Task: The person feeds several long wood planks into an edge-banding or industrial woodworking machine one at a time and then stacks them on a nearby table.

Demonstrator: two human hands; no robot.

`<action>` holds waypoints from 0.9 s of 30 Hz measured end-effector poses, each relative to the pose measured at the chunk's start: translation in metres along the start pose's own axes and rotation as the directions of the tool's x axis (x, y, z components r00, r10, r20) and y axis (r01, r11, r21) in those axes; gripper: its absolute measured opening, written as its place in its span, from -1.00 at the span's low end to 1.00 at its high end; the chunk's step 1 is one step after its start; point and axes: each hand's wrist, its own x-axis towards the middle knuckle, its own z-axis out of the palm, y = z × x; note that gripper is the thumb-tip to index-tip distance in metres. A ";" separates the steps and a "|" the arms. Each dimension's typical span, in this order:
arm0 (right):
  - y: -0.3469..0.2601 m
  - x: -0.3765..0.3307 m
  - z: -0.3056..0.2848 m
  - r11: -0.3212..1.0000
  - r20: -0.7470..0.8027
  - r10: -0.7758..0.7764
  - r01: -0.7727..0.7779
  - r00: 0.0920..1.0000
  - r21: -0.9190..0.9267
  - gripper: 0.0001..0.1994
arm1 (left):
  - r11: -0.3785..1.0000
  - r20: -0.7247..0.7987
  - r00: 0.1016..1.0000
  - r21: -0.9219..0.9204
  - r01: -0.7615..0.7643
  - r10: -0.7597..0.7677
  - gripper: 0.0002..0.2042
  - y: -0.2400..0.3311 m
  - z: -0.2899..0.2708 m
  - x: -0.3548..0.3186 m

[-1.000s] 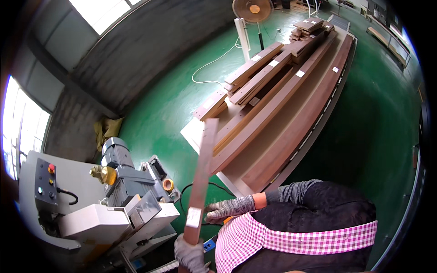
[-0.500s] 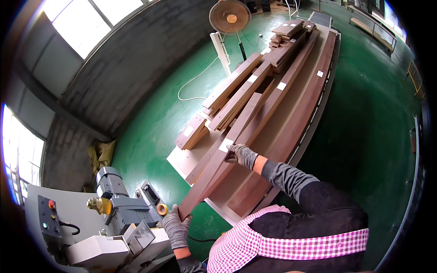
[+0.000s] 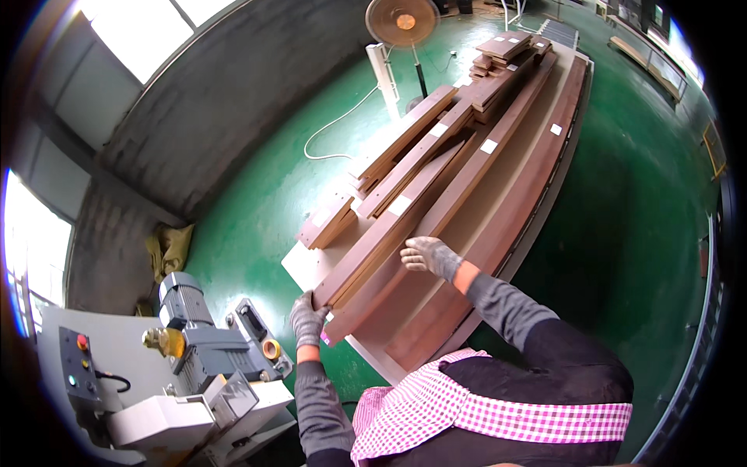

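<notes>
There was the left hand [image 3: 309,317], gloved in grey, right up at the near end of the top plank [image 3: 373,232], its fingers touching the corner! Gripping it or only pushing? The fingertips were lost behind the wood, so I could not tell. The plank ran away from that hand, ahead and to the right, a white label [image 3: 399,205] on its upper face, more boards stacked directly beneath it.

And the right hand [image 3: 432,255]! Fingers stretched out, nothing in the grasp, to the right of the top plank and apart from it. A longer plank [image 3: 467,183] passed just beyond its fingers; whether they brushed any wood was hard to make out.

Just below the left hand, a small pink patch [image 3: 326,339] showed by a plank end, too small to identify. A short stack [image 3: 327,221] sat close ahead of that hand, on a pale board [image 3: 296,266] largely covered by the timber. Left of the hand and nearer the body stood a motor [image 3: 187,300], with a roll of tape [image 3: 271,349] between the two; the machine's lower part ran into the dark rim. Far ahead of both hands, a fan [image 3: 403,21] was cut off at the top edge.
</notes>
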 end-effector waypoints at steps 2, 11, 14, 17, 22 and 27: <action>0.008 -0.039 -0.013 0.983 0.079 0.096 -0.107 0.992 0.152 -0.63 | 0.998 0.013 0.998 0.000 -0.057 0.057 -0.38 -0.001 0.009 0.018; 0.112 -0.171 -0.051 0.988 -0.237 0.151 -0.152 0.960 0.016 -0.55 | 0.985 -0.139 0.975 -0.048 0.167 -0.173 -0.40 -0.027 0.051 -0.003; 0.128 -0.191 -0.030 0.958 -0.264 0.265 -0.283 0.927 -0.034 -0.58 | 0.969 -0.281 0.935 -0.177 0.173 -0.218 -0.44 -0.068 0.058 -0.067; 0.139 -0.181 -0.009 0.897 -0.068 0.439 -0.441 0.896 -0.018 -0.83 | 0.925 -0.356 0.879 -0.323 0.202 -0.317 -0.50 -0.116 0.063 -0.154; 0.129 -0.166 0.069 0.888 0.108 0.458 -0.452 0.882 -0.083 -0.83 | 0.890 -0.546 0.713 -0.368 0.268 -0.441 -0.65 -0.138 0.003 -0.272; 0.165 -0.116 0.074 0.849 -0.017 0.304 -0.279 0.953 -0.448 -0.74 | 0.814 -0.617 0.537 -0.488 0.313 -0.576 -0.78 -0.157 -0.035 -0.360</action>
